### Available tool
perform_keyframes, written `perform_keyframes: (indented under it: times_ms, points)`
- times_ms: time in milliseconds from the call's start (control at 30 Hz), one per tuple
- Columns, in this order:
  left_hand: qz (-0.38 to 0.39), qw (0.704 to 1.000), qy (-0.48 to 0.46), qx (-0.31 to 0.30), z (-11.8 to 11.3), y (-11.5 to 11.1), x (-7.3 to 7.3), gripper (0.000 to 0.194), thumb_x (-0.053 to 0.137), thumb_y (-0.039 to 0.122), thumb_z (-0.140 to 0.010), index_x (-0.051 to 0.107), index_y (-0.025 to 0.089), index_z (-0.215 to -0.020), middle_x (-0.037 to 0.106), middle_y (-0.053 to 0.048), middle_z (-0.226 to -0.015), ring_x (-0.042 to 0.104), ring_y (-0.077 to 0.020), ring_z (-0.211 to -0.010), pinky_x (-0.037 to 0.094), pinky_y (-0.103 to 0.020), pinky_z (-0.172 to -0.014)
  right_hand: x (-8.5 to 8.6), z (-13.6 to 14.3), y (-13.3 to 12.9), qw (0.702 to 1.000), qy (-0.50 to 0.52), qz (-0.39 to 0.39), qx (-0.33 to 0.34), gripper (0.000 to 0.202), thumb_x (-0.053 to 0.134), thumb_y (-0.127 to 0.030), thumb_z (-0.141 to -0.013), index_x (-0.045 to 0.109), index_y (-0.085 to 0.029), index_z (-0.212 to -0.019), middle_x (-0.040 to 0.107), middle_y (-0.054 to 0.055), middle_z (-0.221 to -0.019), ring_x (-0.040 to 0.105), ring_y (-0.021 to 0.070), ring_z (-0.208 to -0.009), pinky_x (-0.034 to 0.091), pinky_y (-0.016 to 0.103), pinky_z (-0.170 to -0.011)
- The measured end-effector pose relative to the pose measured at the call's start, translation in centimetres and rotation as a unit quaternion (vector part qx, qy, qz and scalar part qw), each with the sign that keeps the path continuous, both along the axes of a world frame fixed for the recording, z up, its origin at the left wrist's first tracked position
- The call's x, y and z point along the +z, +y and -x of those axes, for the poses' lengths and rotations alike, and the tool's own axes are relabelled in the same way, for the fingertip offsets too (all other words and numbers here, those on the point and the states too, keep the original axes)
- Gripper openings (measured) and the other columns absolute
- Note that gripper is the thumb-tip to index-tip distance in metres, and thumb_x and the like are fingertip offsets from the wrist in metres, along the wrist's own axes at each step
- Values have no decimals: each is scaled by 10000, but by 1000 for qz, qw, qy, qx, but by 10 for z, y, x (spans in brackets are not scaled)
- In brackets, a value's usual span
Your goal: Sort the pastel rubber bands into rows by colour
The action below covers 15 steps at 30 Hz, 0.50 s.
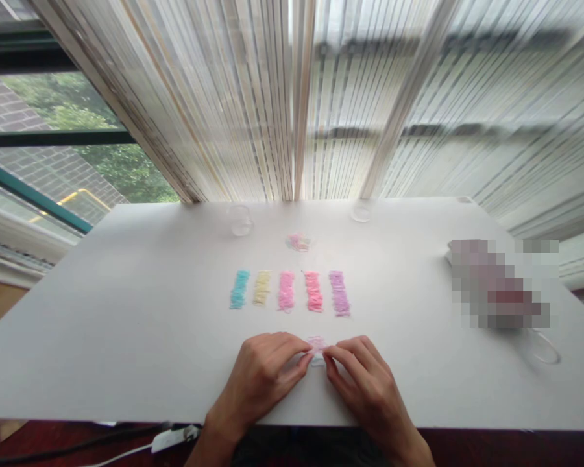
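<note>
My left hand point(267, 366) and my right hand point(365, 373) face each other near the table's front edge. Thumb and forefinger of each are pinched at the two ends of a small pale elastic band, mostly hidden by the fingertips. Just beyond the fingertips lies a short stack of pale pink bands point(316, 340); pale blue bands point(317, 362) show between the hands. Farther off, small bands lie in neat columns: turquoise point(240, 289), pale yellow point(261, 288), pink point(286, 290), coral point(314, 291) and purple point(339, 294). Behind them is a loose pile of mixed pale bands point(299, 242).
A clear cup point(241, 221) and a clear round lid or dish point(361, 213) stand at the back of the white table point(126, 311). At right lies a pixelated object point(496, 285) with a loop point(545, 347). A power strip point(175, 438) hangs below the front edge.
</note>
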<state>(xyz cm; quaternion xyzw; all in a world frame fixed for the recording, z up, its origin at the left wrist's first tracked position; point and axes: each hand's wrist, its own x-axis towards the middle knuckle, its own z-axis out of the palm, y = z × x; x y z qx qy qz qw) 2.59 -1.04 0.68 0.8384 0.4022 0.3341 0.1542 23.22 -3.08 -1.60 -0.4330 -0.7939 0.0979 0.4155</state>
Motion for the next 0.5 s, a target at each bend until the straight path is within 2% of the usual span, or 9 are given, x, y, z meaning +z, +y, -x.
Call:
perform_keyframes:
  times_ms: [167,333,500]
  points:
    - [-9,1000,-12,4,1,1,-1,99,644,193,-966,710,194,-1039,796,-39,-924,757,-174,-802,587,-259,-735,0,-1,-1,1000,6,5,1,189,577,-67,-964,673,-211,-1040,669,48,-833,624,192,-754,551,327,-675]
    - [1,1000,-4,-13,-1,2,0,115,616,160,-971,720,198,-942,792,-31,-848,742,-163,-735,567,-248,-685,0,0,0,1000,8,4,-2,186,583,-71,-964,675,-214,-1039,667,48,-828,625,192,-755,553,326,-679]
    - [10,1000,-9,-13,-1,3,0,101,640,136,-950,716,203,-938,786,-18,-847,732,-161,-732,551,-253,-684,0,-1,0,1000,18,2,-11,184,601,-58,-952,667,-206,-1039,664,51,-831,621,194,-761,556,326,-682]
